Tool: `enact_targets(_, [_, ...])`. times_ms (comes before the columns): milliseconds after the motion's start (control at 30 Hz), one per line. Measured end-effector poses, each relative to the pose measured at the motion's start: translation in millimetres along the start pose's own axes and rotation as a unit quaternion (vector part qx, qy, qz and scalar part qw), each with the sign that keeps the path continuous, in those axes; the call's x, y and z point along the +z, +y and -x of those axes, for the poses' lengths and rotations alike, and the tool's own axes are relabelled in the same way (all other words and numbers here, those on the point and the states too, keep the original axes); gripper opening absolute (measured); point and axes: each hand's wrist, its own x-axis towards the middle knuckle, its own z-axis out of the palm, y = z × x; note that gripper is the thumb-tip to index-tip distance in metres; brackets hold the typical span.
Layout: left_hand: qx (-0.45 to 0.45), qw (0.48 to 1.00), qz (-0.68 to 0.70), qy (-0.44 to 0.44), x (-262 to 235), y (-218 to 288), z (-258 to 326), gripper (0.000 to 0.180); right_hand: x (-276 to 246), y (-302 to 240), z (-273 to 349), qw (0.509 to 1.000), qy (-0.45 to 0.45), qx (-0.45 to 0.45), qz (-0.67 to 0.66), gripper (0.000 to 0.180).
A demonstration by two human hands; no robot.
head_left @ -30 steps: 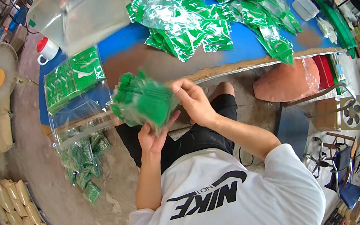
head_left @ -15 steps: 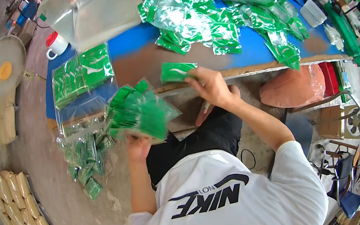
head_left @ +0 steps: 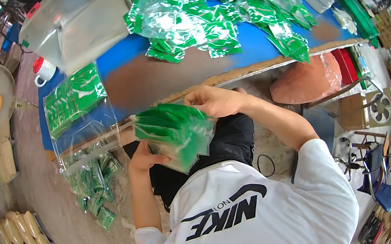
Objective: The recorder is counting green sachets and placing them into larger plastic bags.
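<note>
My left hand (head_left: 146, 158) is closed on the lower end of a thick, fanned bundle of flat green packets (head_left: 171, 128), with the thumb lying across the near face. The packets have clear plastic edges and are held over my lap, just off the table's front edge. At the bundle's upper right side, my right hand (head_left: 215, 101) has its fingers pinched on a green packet, mostly hidden by the fingers and the other packets. Left of the bundle, a clear plastic bag (head_left: 76, 102) with neat rows of green packets lies on the table, its open end hanging over the edge.
A large heap of shiny green packets (head_left: 180, 18) covers the far side of the blue table (head_left: 119, 52). A white mug (head_left: 44, 71) with a red lid stands far left. Filled bags of green packets (head_left: 93, 182) are below the left edge. Right, an orange-pink sack (head_left: 305, 80) sits underneath.
My right hand has brought a single green packet from the table edge left and down to the bundle. The bundle has turned and shifted slightly right in my left hand. The view has shifted.
</note>
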Motion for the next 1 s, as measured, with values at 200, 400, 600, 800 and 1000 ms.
enact_targets(200, [0.046,0.984,0.169,0.032,6.1,-24.2,-0.2,0.080,-124.0,13.1,-11.6,0.824,0.421,-0.128,0.357,0.040])
enact_targets(400, [0.113,0.936,0.332,0.043,37.8,-19.1,4.0,0.079,-186.6,25.7,5.4,0.785,0.309,0.110,0.526,0.052])
enact_targets(600, [0.104,0.952,0.283,0.058,19.8,-39.7,-3.6,0.073,-100.8,-37.4,6.3,0.702,0.635,-0.193,0.256,0.023])
enact_targets(800, [0.048,0.940,0.325,0.089,47.8,-19.2,-16.7,0.068,19.3,-43.2,-21.7,0.758,0.071,-0.419,0.494,0.029])
enact_targets(1000, [0.029,0.972,0.088,0.217,43.2,-35.9,-12.5,0.064,-25.3,-40.6,-59.9,0.908,0.140,-0.272,0.287,0.033])
